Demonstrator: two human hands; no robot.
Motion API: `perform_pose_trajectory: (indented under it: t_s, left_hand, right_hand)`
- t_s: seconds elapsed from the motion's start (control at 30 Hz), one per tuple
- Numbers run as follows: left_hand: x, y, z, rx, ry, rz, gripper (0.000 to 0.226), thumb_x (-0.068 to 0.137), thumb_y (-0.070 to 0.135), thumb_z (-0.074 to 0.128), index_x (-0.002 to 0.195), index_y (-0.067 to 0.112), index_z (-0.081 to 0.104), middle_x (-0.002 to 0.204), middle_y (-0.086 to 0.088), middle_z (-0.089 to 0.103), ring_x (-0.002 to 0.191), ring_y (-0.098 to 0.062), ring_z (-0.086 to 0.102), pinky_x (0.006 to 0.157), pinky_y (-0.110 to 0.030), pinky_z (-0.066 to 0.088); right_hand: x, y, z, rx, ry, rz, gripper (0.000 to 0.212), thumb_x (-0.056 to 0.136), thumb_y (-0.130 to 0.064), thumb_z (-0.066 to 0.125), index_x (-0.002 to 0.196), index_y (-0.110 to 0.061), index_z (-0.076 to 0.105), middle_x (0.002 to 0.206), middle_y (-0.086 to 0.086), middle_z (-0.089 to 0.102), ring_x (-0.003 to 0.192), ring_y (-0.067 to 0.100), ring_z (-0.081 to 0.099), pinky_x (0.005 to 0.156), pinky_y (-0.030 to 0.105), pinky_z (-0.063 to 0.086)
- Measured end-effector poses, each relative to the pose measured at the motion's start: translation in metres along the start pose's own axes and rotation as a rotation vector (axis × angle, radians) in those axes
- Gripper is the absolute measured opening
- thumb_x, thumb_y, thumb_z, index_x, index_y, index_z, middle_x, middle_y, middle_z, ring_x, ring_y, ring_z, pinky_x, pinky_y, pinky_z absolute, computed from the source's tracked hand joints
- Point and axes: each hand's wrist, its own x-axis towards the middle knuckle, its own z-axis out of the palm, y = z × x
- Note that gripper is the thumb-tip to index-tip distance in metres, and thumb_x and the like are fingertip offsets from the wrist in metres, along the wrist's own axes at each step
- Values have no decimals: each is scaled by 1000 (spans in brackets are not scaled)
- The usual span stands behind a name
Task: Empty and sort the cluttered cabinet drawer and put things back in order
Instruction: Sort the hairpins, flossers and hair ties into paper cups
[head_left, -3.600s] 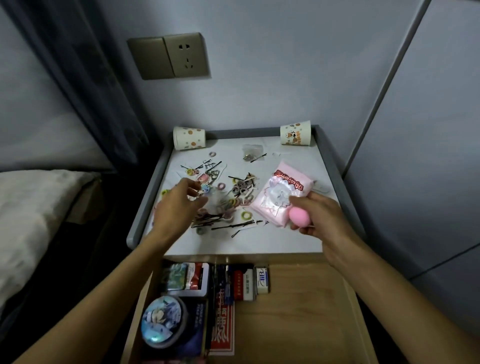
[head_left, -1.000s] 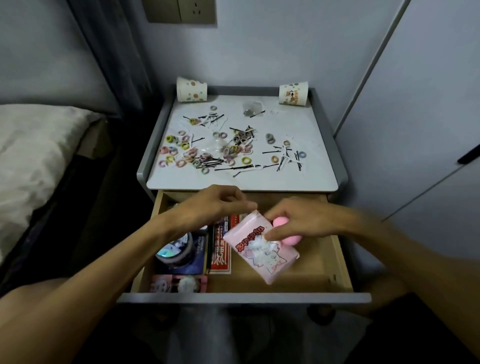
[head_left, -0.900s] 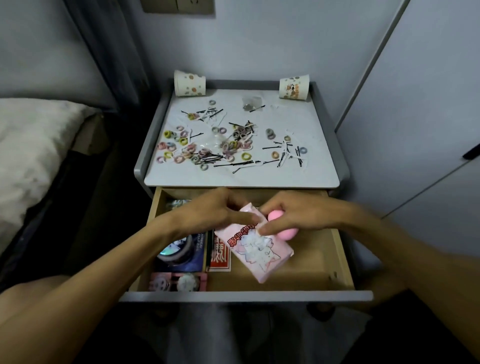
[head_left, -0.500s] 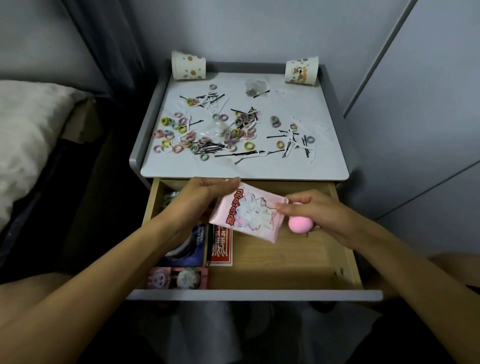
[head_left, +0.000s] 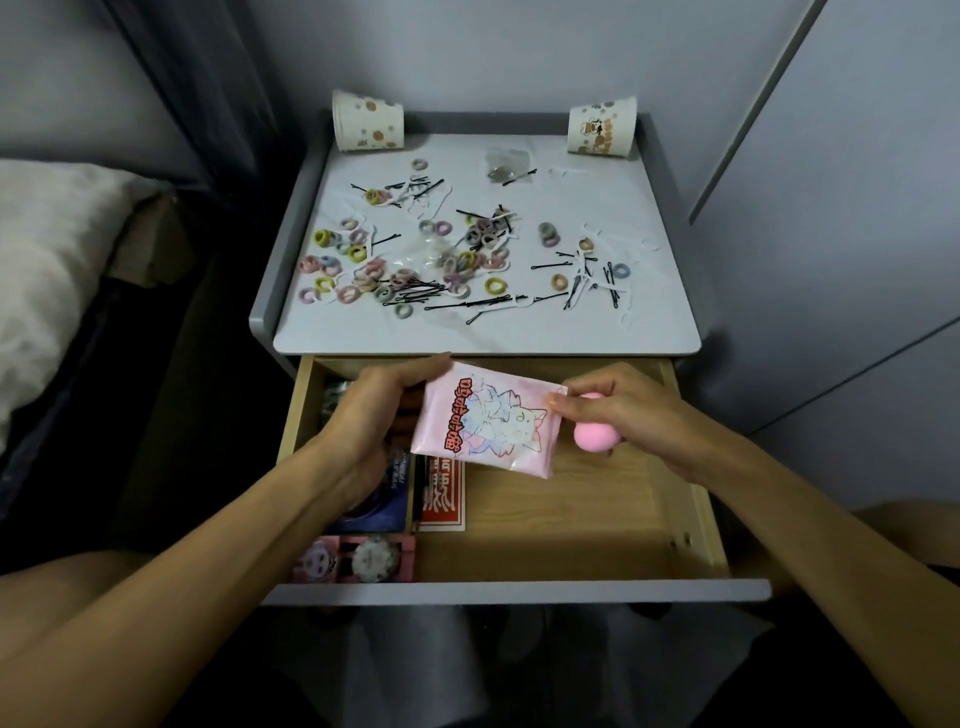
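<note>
Above the open drawer (head_left: 561, 514), both hands hold a flat pink packet (head_left: 488, 421) printed with a cartoon cat and red lettering. The left hand (head_left: 384, 410) grips the packet's left edge, fingers curled round it. The right hand (head_left: 618, 410) pinches the packet's upper right corner between thumb and forefinger, while its other fingers are curled round a small pink egg-shaped sponge (head_left: 596, 439). The packet is tilted and hangs over the back half of the drawer, clear of the wooden floor.

The drawer's left side is packed. A red box (head_left: 441, 499) lies just beside a dark blue box (head_left: 396, 478), which is partly hidden by the left forearm, and a pink watch case (head_left: 363, 558) lies against the front panel. The right side shows bare wood.

On the table (head_left: 519, 338) behind the drawer, coloured hair ties (head_left: 358, 270) and black hairpins (head_left: 415, 293) lie scattered and mixed. Two paper cups stand mouth down at the back corners, one left (head_left: 368, 127) and one right (head_left: 602, 127). A pale pillow (head_left: 47, 249) lies on the bed at the far left.
</note>
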Motion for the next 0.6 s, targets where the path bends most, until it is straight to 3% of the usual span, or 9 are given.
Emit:
perform_pose_trajectory:
  t_s: [0.07,0.13,0.2,0.27,0.37,0.43,0.5,0.53,0.6]
  left_hand:
    - [2,3,-3,58,-18,30,30,94,31,59,72,15,73,56,3,57,49,-14,45,48,-23,31]
    - [3,10,-9,228,-63,96,43,99,36,51,74,16,79,49,10,39,47,-7,30,47,-23,20]
    - [2,15,-11,451,-136,190,44,98,46,53,85,15,81,48,14,40,46,-3,36,53,-25,24]
    - [0,18,-6,656,-260,239,39,92,48,62,89,14,80,53,16,61,51,-1,57,62,-27,37]
    - [2,14,2,844,-434,236,23,85,35,75,85,13,81,78,0,77,76,-23,73,71,-38,52]
    - [4,8,2,835,-428,239,19,86,28,74,85,10,80,80,-2,77,73,-18,73,71,-33,53]
    - [5,1,1,692,-364,201,22,87,27,74,88,6,80,83,-6,78,78,-21,74,80,-34,57]
    - [4,-2,0,581,-333,174,23,86,27,74,89,4,80,87,-10,77,83,-26,74,88,-40,57]
    - [3,-7,-3,389,-277,114,28,84,25,74,93,-2,77,93,-17,76,94,-38,72,98,-52,51]
  right_hand:
    - [0,-4,-9,-35,-12,2,18,93,-30,63,92,-19,78,96,-9,75,94,18,68,76,27,50]
    - [1,-8,-21,-191,-51,-64,17,93,-29,64,86,-23,77,90,-10,75,87,13,68,76,24,50]
    - [3,-11,-24,-360,-115,-132,15,93,-31,63,83,-32,74,87,-17,73,85,5,67,73,25,51]
    - [3,-16,-19,-417,-161,-185,16,93,-31,63,81,-40,70,85,-23,69,86,0,65,70,21,47]
    - [9,-22,-6,-443,-110,-265,11,91,-32,66,83,-33,73,89,-18,71,86,1,64,72,27,52]
    - [10,-20,-2,-394,42,-272,10,88,-35,69,87,-27,75,90,-15,73,86,2,66,76,33,56]
    - [5,-10,-2,-261,241,-191,14,85,-41,70,90,-29,75,92,-13,73,85,5,67,74,32,56]
    - [-1,-5,-2,-169,273,-108,18,84,-45,70,91,-29,74,93,-10,73,82,7,67,67,29,55]
    - [-15,4,3,37,130,150,25,82,-50,69,96,-30,73,90,-5,72,69,10,64,53,22,47]
